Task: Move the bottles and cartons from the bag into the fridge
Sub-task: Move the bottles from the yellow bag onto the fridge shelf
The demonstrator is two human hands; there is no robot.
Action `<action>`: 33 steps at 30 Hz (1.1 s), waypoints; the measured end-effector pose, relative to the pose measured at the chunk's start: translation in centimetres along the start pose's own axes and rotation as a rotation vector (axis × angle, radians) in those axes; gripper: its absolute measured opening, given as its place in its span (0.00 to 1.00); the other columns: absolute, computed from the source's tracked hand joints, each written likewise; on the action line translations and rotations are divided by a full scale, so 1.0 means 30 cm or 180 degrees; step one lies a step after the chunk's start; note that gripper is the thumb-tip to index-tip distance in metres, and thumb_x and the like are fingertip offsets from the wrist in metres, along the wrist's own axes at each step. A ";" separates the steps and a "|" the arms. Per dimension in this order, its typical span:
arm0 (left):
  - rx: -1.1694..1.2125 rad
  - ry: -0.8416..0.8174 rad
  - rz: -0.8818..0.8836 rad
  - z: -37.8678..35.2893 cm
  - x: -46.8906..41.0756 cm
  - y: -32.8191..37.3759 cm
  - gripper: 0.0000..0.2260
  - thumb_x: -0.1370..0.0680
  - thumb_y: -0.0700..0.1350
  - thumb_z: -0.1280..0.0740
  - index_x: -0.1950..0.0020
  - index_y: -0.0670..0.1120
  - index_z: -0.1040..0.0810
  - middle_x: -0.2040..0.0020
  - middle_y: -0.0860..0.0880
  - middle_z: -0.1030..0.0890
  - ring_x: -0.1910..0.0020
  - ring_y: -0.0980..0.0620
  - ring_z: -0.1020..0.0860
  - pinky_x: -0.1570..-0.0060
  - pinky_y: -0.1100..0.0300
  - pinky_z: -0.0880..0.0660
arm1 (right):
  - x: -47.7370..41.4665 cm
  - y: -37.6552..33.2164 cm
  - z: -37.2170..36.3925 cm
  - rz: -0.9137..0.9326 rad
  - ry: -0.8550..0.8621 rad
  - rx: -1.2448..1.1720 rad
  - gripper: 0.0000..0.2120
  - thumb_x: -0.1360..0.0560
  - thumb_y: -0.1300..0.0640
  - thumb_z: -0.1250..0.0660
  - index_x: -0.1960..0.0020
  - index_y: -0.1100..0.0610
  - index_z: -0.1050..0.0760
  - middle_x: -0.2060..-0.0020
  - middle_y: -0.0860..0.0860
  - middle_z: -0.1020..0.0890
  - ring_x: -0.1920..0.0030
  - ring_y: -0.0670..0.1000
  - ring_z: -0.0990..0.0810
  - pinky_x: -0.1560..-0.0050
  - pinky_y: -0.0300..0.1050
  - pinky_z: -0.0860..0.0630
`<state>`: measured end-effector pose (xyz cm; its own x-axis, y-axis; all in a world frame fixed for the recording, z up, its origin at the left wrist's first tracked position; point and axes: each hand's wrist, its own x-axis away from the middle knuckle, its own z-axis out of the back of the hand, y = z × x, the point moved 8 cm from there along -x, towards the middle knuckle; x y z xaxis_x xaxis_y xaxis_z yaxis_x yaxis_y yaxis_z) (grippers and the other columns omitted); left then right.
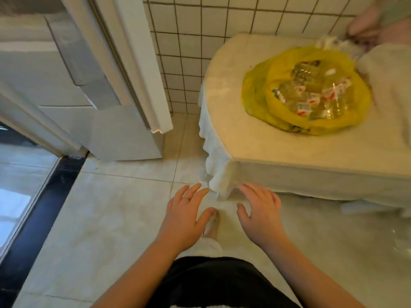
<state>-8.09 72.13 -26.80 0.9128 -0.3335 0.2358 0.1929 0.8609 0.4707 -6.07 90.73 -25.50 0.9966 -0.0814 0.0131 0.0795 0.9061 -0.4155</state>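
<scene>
A yellow plastic bag (307, 121) lies open on a table covered with a cream cloth (255, 138), at the right. Inside it I see several clear bottles and small cartons (311, 94) with red and white labels. The white fridge (66, 70) stands at the upper left; I cannot tell whether its door is open or closed. My left hand (186, 214) and my right hand (260, 210) are held out over the floor in front of me, fingers spread, holding nothing. Both hands are below the table's near corner, well short of the bag.
A white tiled wall (200, 41) runs behind the fridge and table. The tablecloth's scalloped edge (213, 174) hangs down near my hands. Pale floor tiles (111, 218) lie between fridge and table, and a dark threshold strip (44, 196) runs at the left.
</scene>
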 end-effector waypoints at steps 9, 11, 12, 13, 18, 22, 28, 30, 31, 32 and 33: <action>0.0084 -0.0160 -0.0737 -0.093 -0.425 0.375 0.25 0.19 0.62 0.47 0.22 0.58 0.42 0.21 0.57 0.44 0.22 0.53 0.51 0.25 0.53 0.51 | -0.195 0.410 0.258 -0.0470 0.0599 0.0059 0.23 0.27 0.52 0.37 0.32 0.51 0.26 0.33 0.46 0.26 0.32 0.51 0.30 0.32 0.58 0.36; 0.0102 -0.0159 -0.0864 -0.096 -0.538 0.446 0.25 0.19 0.63 0.47 0.23 0.57 0.40 0.21 0.56 0.43 0.22 0.51 0.49 0.25 0.53 0.49 | -0.264 0.485 0.312 -0.0511 0.0728 0.0065 0.23 0.28 0.53 0.37 0.33 0.51 0.25 0.33 0.47 0.25 0.32 0.51 0.28 0.32 0.60 0.34; 0.0117 -0.0152 -0.0918 -0.096 -0.592 0.483 0.27 0.20 0.65 0.48 0.23 0.57 0.39 0.21 0.55 0.41 0.22 0.50 0.47 0.26 0.52 0.47 | -0.296 0.525 0.333 -0.0553 0.0746 0.0059 0.23 0.28 0.53 0.37 0.33 0.52 0.25 0.34 0.47 0.24 0.33 0.51 0.28 0.33 0.61 0.34; 0.0121 -0.0145 -0.0959 -0.094 -0.643 0.519 0.28 0.21 0.66 0.50 0.24 0.56 0.38 0.22 0.54 0.39 0.23 0.49 0.46 0.26 0.52 0.46 | -0.328 0.564 0.353 -0.0587 0.0745 0.0061 0.23 0.28 0.53 0.37 0.33 0.51 0.25 0.34 0.47 0.24 0.33 0.51 0.28 0.33 0.61 0.34; 0.0250 -0.0049 -0.1045 -0.074 -0.859 0.679 0.30 0.23 0.66 0.51 0.25 0.53 0.33 0.24 0.51 0.35 0.25 0.47 0.41 0.28 0.51 0.42 | -0.471 0.730 0.443 -0.0623 0.0752 0.0152 0.23 0.29 0.52 0.35 0.34 0.51 0.24 0.35 0.47 0.23 0.34 0.51 0.28 0.35 0.57 0.33; 0.0243 -0.0056 -0.1245 -0.071 -1.010 0.814 0.29 0.22 0.64 0.48 0.26 0.52 0.32 0.25 0.50 0.33 0.28 0.48 0.37 0.30 0.50 0.36 | -0.584 0.838 0.520 -0.0672 0.0908 0.0172 0.23 0.29 0.52 0.35 0.34 0.51 0.24 0.35 0.47 0.23 0.35 0.50 0.28 0.35 0.57 0.33; 0.0280 0.0043 -0.1342 -0.049 -1.144 0.954 0.27 0.22 0.63 0.46 0.26 0.53 0.32 0.26 0.51 0.32 0.29 0.49 0.36 0.30 0.54 0.38 | -0.698 0.945 0.596 -0.0711 0.1042 -0.0006 0.22 0.29 0.53 0.35 0.35 0.50 0.24 0.36 0.47 0.22 0.36 0.49 0.29 0.35 0.56 0.34; 0.0350 0.0085 -0.1237 -0.052 -1.182 0.975 0.28 0.24 0.64 0.46 0.27 0.52 0.32 0.26 0.50 0.33 0.28 0.49 0.37 0.30 0.57 0.41 | -0.733 0.984 0.607 -0.0727 0.1001 -0.0044 0.22 0.29 0.52 0.35 0.34 0.50 0.24 0.36 0.46 0.23 0.35 0.49 0.29 0.35 0.55 0.35; 0.0445 0.0126 -0.1129 -0.053 -1.202 0.983 0.29 0.24 0.64 0.44 0.27 0.52 0.31 0.26 0.50 0.34 0.27 0.49 0.37 0.30 0.58 0.42 | -0.753 1.002 0.614 -0.0716 0.0980 -0.0055 0.23 0.29 0.52 0.35 0.34 0.50 0.24 0.36 0.46 0.23 0.35 0.49 0.29 0.35 0.54 0.35; 0.0600 0.0169 -0.0963 -0.055 -1.224 0.986 0.28 0.24 0.63 0.41 0.27 0.52 0.31 0.25 0.50 0.35 0.27 0.50 0.38 0.30 0.59 0.42 | -0.774 1.019 0.620 -0.0708 0.0942 -0.0076 0.23 0.29 0.52 0.36 0.34 0.50 0.24 0.36 0.46 0.23 0.35 0.49 0.29 0.35 0.54 0.36; 0.0813 0.0231 -0.0772 -0.057 -1.248 0.988 0.26 0.23 0.61 0.37 0.28 0.52 0.31 0.25 0.50 0.36 0.26 0.50 0.39 0.30 0.59 0.42 | -0.800 1.038 0.627 -0.0701 0.0887 -0.0101 0.23 0.29 0.51 0.36 0.34 0.50 0.25 0.36 0.46 0.23 0.35 0.50 0.28 0.35 0.53 0.36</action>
<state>-35.92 110.80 -23.13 0.8765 -0.4803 0.0344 0.3193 0.6332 0.7051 -27.10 128.71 -21.66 0.9111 -0.3873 -0.1412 0.2866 0.8413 -0.4583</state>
